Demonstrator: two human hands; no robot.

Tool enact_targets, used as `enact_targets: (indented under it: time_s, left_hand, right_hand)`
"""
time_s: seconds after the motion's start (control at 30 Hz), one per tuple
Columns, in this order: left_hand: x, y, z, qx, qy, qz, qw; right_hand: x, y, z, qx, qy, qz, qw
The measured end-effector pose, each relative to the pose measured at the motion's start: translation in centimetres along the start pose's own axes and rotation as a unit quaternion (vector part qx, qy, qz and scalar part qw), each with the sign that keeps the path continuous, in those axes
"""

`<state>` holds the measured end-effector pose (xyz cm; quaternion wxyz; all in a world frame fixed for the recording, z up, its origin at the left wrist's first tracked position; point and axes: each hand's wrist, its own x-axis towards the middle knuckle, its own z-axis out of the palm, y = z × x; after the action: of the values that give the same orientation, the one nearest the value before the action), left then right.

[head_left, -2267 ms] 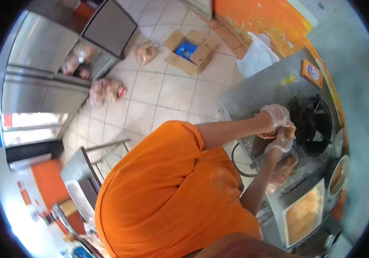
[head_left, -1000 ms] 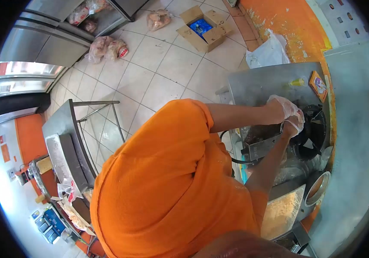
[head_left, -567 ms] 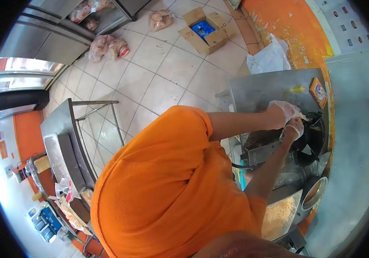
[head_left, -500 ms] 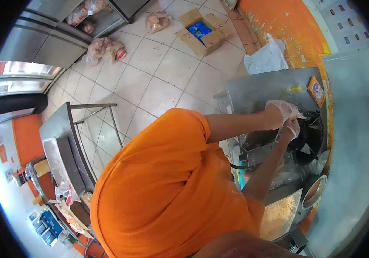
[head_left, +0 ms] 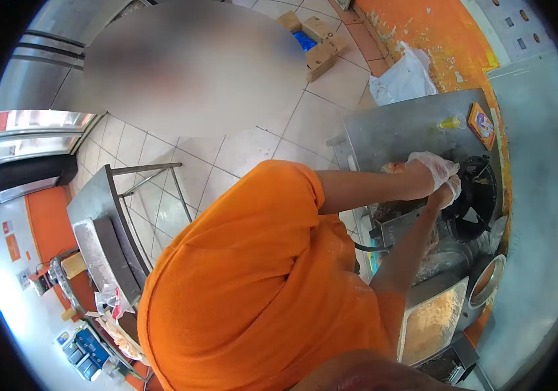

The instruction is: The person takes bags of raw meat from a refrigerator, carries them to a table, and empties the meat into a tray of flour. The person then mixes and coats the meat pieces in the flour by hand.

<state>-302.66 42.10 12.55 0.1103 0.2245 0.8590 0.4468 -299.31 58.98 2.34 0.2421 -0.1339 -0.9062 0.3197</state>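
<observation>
My left hand (head_left: 436, 169), in a clear plastic glove, reaches over the metal worktable (head_left: 383, 127) with its fingers curled. Just below it, my gloved right hand (head_left: 448, 191) is closed, and the two hands meet. Whatever lies between them is hidden. Beside and partly beneath the hands is a round black object with openings (head_left: 474, 195), its kind unclear. A pinkish piece (head_left: 393, 167) shows behind my left wrist. Near my right forearm stands a metal box-like part (head_left: 396, 228), with clear plastic (head_left: 445, 264) farther along.
A clear cup with yellow contents (head_left: 449, 122) and an orange box (head_left: 481, 126) stand on the worktable. A powder-filled tray (head_left: 432, 322) and round metal pot (head_left: 487, 280) are nearer. A white bag (head_left: 403, 78) and cardboard box (head_left: 323, 55) stand beyond; a blurred patch covers the upper left.
The view has shifted slightly. My hands remain together over the black object, with their fingers less visible. The pinkish piece now shows behind my left wrist, and more of the powder tray is visible.
</observation>
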Motion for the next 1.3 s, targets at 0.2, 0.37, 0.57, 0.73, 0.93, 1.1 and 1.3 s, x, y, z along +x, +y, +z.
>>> enact_targets:
  time_s: [0.2, 0.37, 0.57, 0.73, 0.93, 1.1, 1.3]
  left_hand:
    - [-1.7, 1.4, -2.9, 0.113, -0.084, -0.006, 0.990]
    - [-2.7, 2.0, -3.1, 0.172, -0.091, 0.050, 0.980]
    - [-2.8, -4.7, -10.3, 0.170, 0.115, 0.170, 0.964]
    - [-2.5, -8.8, -11.2, 0.058, -0.021, 0.110, 0.992]
    - [-7.8, -10.4, -8.2, -0.105, -0.065, 0.143, 0.982]
    - [-8.7, -9.2, -7.7, -0.180, 0.020, 0.028, 0.983]
    - [-7.5, -10.9, -6.4, -0.273, 0.025, 0.053, 0.960]
  right_hand:
    - [0.2, 0.9, 0.4, -0.059, 0.120, -0.048, 0.990]
    - [0.8, -1.0, -0.4, -0.117, 0.069, -0.053, 0.989]
    - [4.1, -5.7, -1.6, -0.293, -0.227, -0.067, 0.926]
    - [1.5, -13.4, -0.4, -0.481, -0.362, -0.019, 0.799]
    - [-3.1, -16.7, 2.2, -0.283, -0.043, 0.072, 0.956]
    - [-3.7, -18.4, 1.1, -0.163, -0.045, 0.075, 0.983]
    - [-5.3, -19.6, -1.0, -0.011, -0.029, 0.132, 0.991]
